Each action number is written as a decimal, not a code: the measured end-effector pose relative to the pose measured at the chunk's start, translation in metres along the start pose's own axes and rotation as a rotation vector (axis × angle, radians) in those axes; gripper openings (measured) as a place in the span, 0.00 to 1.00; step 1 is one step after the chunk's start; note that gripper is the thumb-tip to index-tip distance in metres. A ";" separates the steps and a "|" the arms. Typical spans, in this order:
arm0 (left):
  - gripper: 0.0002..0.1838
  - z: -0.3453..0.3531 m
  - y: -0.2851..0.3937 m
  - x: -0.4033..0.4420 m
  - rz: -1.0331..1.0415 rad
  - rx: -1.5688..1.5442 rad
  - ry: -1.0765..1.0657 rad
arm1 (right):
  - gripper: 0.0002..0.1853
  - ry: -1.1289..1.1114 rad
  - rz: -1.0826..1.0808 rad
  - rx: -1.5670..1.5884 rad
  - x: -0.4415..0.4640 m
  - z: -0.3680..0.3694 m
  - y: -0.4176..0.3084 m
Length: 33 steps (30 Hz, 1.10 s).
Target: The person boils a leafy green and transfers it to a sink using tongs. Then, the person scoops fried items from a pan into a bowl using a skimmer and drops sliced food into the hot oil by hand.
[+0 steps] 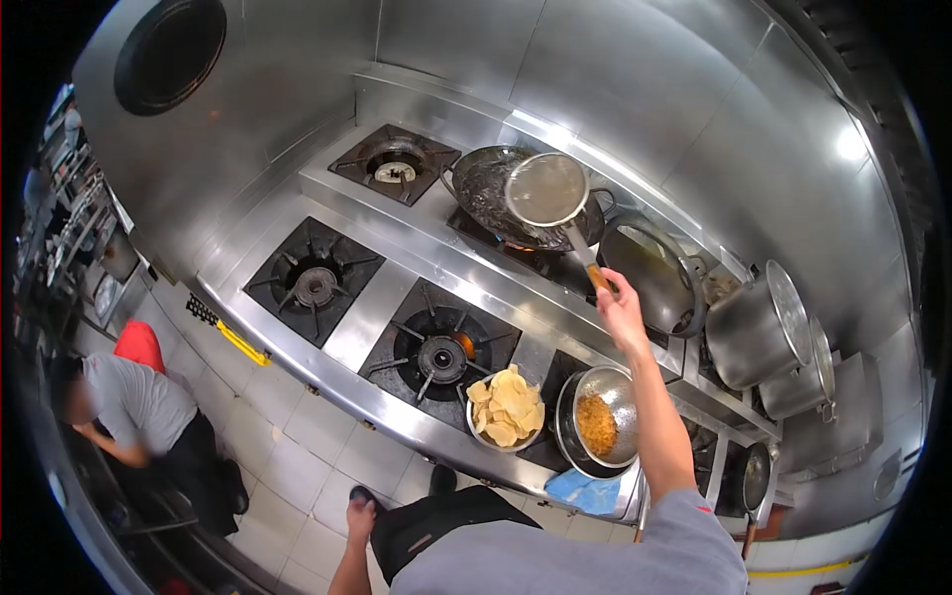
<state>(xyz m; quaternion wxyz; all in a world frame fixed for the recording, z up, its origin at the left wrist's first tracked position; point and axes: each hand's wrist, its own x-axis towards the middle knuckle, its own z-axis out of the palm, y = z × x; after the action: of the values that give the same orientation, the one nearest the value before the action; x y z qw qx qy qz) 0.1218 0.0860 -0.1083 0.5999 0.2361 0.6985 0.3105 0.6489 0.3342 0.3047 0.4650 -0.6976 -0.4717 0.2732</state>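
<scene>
My right hand (pixel 622 308) is closed round the wooden handle of a round mesh strainer (pixel 547 188). The strainer is over the right side of a dark wok (pixel 486 183) with clear liquid in it; I cannot tell whether the mesh touches the liquid. An orange flame shows under the wok. Down by my thigh hangs my left hand (pixel 360 516), its fingers curled, with nothing visible in them. Near the stove's front edge stand a bowl of pale yellow slices (pixel 506 407) and a metal bowl (pixel 617 382) with golden-brown crumbly bits inside.
Another wok (pixel 650 273) sits right of the first. Tall steel pots (pixel 759 327) stand farther right. A front burner (pixel 441 357) glows orange, close to the slices. A blue cloth (pixel 583 491) lies at the front edge. At lower left another person (pixel 149 407) bends over.
</scene>
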 end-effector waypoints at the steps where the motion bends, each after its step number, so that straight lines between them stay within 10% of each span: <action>1: 0.16 -0.025 -0.014 -0.005 -0.032 0.032 0.087 | 0.20 0.046 -0.076 -0.083 0.003 -0.011 0.007; 13: 0.05 -0.156 -0.068 -0.069 -0.222 -0.038 0.260 | 0.19 0.204 -0.092 -0.781 0.084 -0.047 0.024; 33: 0.13 -0.161 -0.098 -0.079 0.016 0.326 0.170 | 0.23 -0.151 0.169 0.117 0.094 0.061 0.014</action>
<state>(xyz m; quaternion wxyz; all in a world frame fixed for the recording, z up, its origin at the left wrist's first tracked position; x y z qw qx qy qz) -0.0194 -0.0621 -0.1099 0.4899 0.3085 0.7861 0.2166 0.6429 0.4417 0.2722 0.4432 -0.6840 -0.4283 0.3903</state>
